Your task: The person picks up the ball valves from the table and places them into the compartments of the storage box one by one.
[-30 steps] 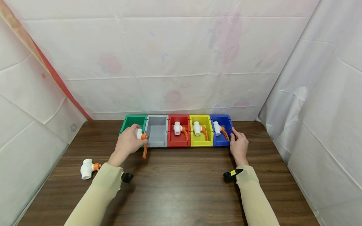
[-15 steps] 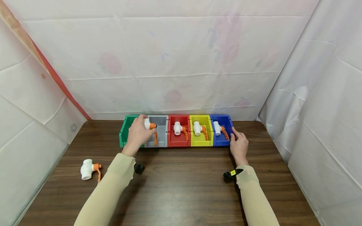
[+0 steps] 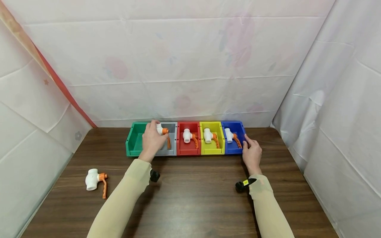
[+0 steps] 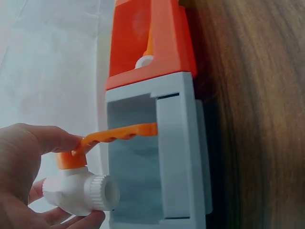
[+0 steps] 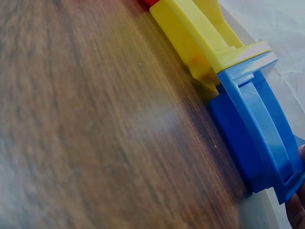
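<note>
My left hand (image 3: 152, 138) holds a white ball valve (image 4: 78, 191) with an orange lever over the grey bin (image 3: 171, 152). In the left wrist view, thumb and fingers grip the valve body and the base of its lever (image 4: 121, 133), which points across the bin's opening. At the other end of the row, my right hand (image 3: 252, 153) pinches the side wall of the blue bin (image 3: 233, 151); only its fingertips show in the right wrist view. Another ball valve (image 3: 92, 179) with an orange lever lies on the table at the left.
The joined row also has a green bin (image 3: 135, 140), a red bin (image 3: 189, 151) and a yellow bin (image 3: 212, 151). One ball valve each lies in the red, yellow and blue bins. A white curtain (image 3: 190, 66) hangs behind the wooden table (image 3: 196, 198).
My left hand has carried the ball valve rightward, from the green bin to over the grey one. The lying valve's lever has come into full view. The right hand has stayed put.
</note>
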Demonstrator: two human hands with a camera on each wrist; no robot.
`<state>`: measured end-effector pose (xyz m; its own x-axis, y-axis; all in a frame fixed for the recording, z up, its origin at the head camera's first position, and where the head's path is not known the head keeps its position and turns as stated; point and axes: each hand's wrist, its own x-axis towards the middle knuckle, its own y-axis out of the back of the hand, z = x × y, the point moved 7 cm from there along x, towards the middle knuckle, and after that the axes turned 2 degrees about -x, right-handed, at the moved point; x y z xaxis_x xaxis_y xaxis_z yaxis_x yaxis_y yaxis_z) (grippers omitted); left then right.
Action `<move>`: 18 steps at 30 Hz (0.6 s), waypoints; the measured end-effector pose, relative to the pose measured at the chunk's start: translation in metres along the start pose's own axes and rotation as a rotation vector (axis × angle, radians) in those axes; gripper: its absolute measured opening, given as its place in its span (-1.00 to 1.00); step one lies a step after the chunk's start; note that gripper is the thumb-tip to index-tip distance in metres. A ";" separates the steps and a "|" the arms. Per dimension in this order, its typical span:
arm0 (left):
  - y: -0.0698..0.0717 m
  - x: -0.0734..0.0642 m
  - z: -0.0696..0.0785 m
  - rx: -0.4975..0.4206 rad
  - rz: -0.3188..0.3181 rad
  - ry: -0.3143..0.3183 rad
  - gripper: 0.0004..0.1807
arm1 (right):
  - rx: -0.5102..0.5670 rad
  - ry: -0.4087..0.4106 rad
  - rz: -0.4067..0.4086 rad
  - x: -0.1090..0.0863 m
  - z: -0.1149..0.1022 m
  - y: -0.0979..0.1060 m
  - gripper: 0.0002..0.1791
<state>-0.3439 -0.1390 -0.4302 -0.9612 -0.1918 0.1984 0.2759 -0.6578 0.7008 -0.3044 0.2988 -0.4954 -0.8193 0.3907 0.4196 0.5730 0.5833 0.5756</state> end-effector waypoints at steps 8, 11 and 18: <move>-0.013 -0.004 0.002 0.045 0.010 -0.023 -0.35 | -0.012 0.004 -0.003 -0.001 0.001 -0.001 -0.61; -0.018 -0.003 0.001 0.065 0.000 -0.018 -0.34 | -0.014 0.001 -0.008 0.000 0.001 -0.002 -0.61; -0.032 0.001 0.001 0.122 -0.033 -0.040 -0.35 | -0.018 -0.007 -0.003 -0.001 0.002 -0.004 -0.60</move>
<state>-0.3534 -0.1176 -0.4521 -0.9698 -0.1409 0.1990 0.2438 -0.5697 0.7848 -0.3060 0.2980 -0.4992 -0.8208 0.3945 0.4131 0.5712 0.5712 0.5894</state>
